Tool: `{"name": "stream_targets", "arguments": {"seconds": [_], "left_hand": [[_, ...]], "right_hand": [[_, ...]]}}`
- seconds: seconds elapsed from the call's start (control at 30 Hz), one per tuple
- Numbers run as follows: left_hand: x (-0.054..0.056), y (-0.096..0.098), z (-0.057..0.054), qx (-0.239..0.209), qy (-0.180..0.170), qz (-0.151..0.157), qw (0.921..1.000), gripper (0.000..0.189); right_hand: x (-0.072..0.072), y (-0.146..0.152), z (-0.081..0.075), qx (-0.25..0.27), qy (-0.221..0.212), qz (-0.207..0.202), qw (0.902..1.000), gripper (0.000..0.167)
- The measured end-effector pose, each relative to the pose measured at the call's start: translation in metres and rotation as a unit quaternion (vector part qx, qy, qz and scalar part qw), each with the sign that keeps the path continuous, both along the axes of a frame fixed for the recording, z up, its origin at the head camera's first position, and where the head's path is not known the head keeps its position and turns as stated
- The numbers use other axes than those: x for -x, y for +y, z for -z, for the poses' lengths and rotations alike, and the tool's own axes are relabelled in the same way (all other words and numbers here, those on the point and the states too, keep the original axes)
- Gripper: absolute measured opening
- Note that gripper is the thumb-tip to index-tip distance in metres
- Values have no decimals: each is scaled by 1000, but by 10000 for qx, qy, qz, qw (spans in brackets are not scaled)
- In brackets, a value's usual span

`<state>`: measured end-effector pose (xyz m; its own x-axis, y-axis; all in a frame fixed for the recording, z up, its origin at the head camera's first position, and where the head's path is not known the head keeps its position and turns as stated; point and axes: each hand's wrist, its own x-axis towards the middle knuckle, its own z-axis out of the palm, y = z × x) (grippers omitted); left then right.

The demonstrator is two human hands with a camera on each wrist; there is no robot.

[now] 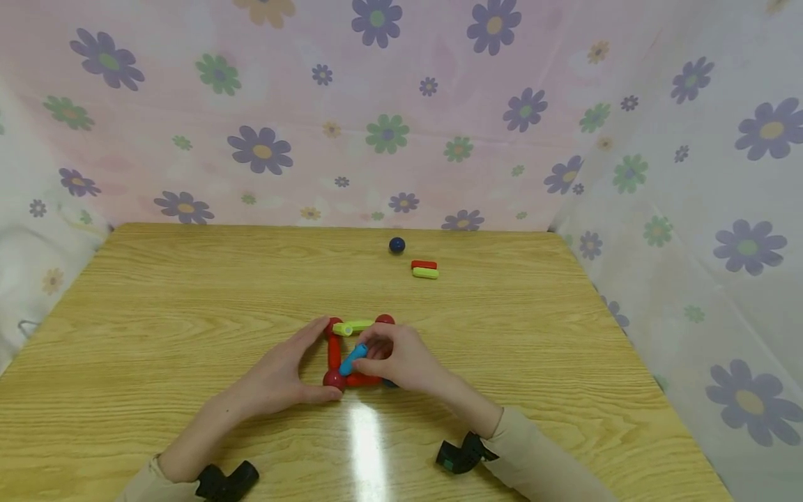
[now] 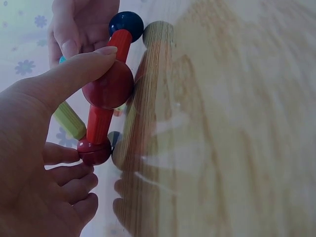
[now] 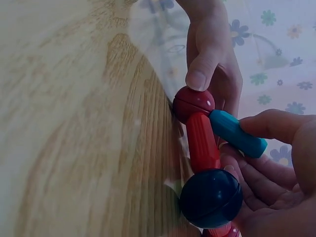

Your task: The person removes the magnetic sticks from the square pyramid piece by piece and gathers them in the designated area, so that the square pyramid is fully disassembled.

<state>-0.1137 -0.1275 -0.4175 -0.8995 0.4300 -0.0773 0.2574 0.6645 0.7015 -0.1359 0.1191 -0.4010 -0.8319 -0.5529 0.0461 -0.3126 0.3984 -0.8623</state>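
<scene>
A square of magnetic building sticks and balls lies on the table. Its near-left red ball joins a red stick going back and another red stick leading to a dark blue ball. A yellow-green stick runs along the far side to a red ball; a second yellow-green stick rises from the far-left red ball. My left hand grips the left side, thumb on the near ball, fingertips at the far one. My right hand pinches a tilted blue stick, its end against the near-left ball.
Farther back on the wooden table are a loose dark blue ball, a red stick and a yellow-green stick side by side. Flowered cloth hangs behind the table and at both sides.
</scene>
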Motion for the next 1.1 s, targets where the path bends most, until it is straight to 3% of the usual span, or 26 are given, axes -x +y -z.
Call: {"name": "stream_targets", "arguments": {"seconds": [0.4, 1.1], "left_hand": [[1, 0, 2, -27, 126, 21, 9999, 115], [0, 0, 0, -30, 73, 29, 10000, 117]], "right_hand": [[-4, -7, 12, -192, 271, -320, 9989, 15], [-7, -11, 22, -22, 720, -176, 9973, 15]]}}
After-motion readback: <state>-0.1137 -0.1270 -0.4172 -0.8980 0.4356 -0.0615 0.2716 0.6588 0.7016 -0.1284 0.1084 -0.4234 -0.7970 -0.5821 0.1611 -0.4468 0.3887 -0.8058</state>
